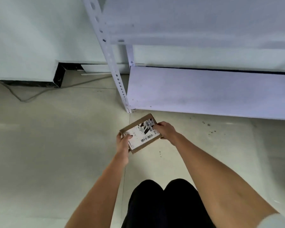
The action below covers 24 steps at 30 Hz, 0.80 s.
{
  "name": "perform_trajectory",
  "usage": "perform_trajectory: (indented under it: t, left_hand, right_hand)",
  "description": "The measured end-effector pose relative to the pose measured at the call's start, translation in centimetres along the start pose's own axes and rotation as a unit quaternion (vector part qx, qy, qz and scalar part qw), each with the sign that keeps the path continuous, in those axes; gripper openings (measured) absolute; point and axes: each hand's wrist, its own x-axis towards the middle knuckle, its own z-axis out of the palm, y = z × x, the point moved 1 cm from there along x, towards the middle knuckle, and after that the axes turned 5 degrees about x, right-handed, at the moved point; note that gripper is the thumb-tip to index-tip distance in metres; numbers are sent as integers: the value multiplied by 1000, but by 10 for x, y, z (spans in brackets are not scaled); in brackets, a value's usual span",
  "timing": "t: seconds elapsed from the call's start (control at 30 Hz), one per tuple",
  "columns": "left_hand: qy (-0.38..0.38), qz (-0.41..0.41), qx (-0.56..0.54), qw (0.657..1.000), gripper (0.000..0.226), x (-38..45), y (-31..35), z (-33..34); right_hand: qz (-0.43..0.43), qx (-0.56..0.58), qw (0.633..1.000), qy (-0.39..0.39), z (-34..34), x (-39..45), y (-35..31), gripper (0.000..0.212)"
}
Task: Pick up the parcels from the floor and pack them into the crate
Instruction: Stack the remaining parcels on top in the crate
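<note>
Parcel [141, 134], a flat brown cardboard box w/ a white shipping label on top, is held up over the pale tiled floor [56, 145], just in front of the white metal shelving unit [204, 89] and near its slotted corner post [112, 63]. Both hands have it: left hand [123, 143] grips the near-left corner, thumb curled over the label, other fingers hidden under the box; right hand [164, 130] clamps the far-right edge, fingers bent over the top.

Handling, as a guess: thin, small, prob. light; stiff card so it shouldn't flex, faces smooth, label maybe a bit slick. Best hold is opposite edges or corners, as now; one hand would likely do. Fragility can't be judged from outside.

Writing: label has barcodes along the near edge and a smaller one toward the far side, some blacked-out patches mid-label, plus big digits on the right edge reading approx. "026", rest partly covered by fingers. Small print too blurred to read; no brand I can make out.

Crate isn't in view. Grey cable [31, 94] trails on the floor at left by the wall base.
</note>
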Motion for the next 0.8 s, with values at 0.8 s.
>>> perform_trajectory:
  t: [0.8]
  left_hand:
    - [-169, 159, 45, 972, 58, -576, 38, 161]
  right_hand:
    - [-85, 109, 988, 74, -365, -512, 2, 52]
